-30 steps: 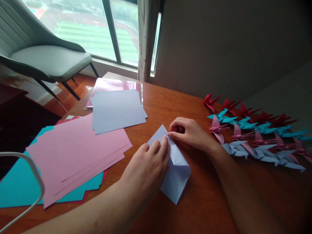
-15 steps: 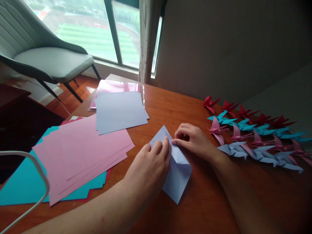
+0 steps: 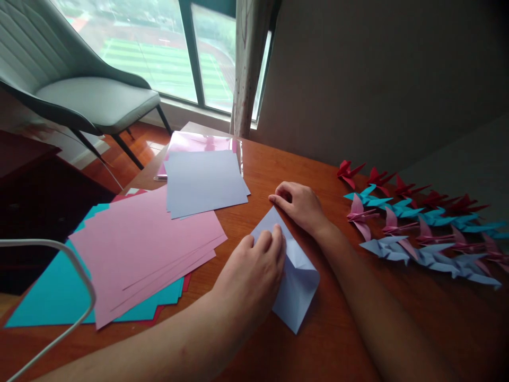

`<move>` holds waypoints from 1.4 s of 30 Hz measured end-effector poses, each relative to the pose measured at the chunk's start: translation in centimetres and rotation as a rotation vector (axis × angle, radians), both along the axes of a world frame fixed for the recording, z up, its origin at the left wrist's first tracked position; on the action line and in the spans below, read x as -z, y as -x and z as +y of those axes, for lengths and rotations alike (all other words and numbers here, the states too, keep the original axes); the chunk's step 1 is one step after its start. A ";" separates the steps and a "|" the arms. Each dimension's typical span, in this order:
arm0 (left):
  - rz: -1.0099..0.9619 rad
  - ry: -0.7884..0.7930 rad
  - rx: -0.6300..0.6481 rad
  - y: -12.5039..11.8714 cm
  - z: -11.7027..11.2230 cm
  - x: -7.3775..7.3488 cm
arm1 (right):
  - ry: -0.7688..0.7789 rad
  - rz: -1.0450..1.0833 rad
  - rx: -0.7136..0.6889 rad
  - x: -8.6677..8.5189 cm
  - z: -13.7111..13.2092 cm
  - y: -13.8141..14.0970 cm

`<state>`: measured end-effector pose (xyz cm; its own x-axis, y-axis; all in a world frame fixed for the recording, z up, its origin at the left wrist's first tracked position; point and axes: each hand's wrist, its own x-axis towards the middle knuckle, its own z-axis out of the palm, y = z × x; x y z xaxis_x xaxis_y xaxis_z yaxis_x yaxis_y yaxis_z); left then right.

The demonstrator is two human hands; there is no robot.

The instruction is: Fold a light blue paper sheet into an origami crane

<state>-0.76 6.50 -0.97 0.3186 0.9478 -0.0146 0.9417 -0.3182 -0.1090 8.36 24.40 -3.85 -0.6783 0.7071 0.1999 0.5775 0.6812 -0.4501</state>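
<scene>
A light blue folded sheet of paper (image 3: 296, 294) lies on the table with one corner pointing away from me. Creased flaps stand slightly raised on its right side. My left hand (image 3: 254, 265) presses down on it, fingers together and bent over its left part, covering much of that side. Just beyond the far corner is my right hand (image 3: 298, 204), thumb and forefinger drawn together in a pinch. Nothing shows between those fingertips, and they look apart from the sheet.
Left of the hands lie pink sheets (image 3: 159, 244) over turquoise sheets (image 3: 51, 292). Pale blue sheets (image 3: 204, 183) rest beyond them on a clear plastic packet (image 3: 199, 142). Rows of folded paper cranes (image 3: 385, 246) stand at right. A white cable (image 3: 89, 281) curves at lower left.
My right hand has moved from the sheet's upper right edge to beyond its far corner. My left hand stays pressed on the paper. The whole view has shifted slightly.
</scene>
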 end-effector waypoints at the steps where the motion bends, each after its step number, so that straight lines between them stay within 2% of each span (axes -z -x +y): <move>1: -0.002 0.002 -0.001 0.0 0.0 0.0 | 0.001 0.023 0.003 0.1 -0.1 -0.1; 5: -0.011 0.009 -0.007 0.0 0.0 -0.1 | 0.043 0.126 -0.034 -0.1 -1.2 -1.9; 11: -0.012 0.009 0.005 0.1 0.0 -0.2 | 0.185 0.041 -0.110 -1.6 -3.5 -6.3; 14: -0.014 0.006 0.005 0.1 0.0 0.0 | 0.197 -0.005 -0.163 -1.8 -3.9 -7.1; 17: -0.017 0.000 -0.002 0.1 0.0 0.0 | 0.126 -0.050 -0.127 -1.4 -3.4 -6.3; 26: -0.015 -0.004 -0.012 0.2 0.1 -0.2 | 0.017 -0.067 -0.010 -0.5 0.0 -0.4; 31: -0.027 -0.020 -0.006 0.3 0.2 -0.1 | -0.003 0.057 0.053 -0.3 -0.6 -0.8; 35: -0.065 -0.005 -0.023 0.5 0.3 -0.6 | 0.183 0.197 -0.015 -0.9 -2.7 -3.3; 38: -0.093 -0.001 -0.041 0.9 0.6 -1.3 | 0.298 0.203 -0.028 -1.3 -4.0 -5.8; 42: -0.106 -0.010 -0.102 1.7 1.2 -2.0 | 0.602 0.314 0.040 -1.7 -4.8 -8.2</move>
<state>-2.43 7.70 1.02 0.2196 0.9753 0.0233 0.9756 -0.2194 -0.0103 16.60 19.63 -2.16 -0.6232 0.7803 -0.0532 0.3773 0.2403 -0.8944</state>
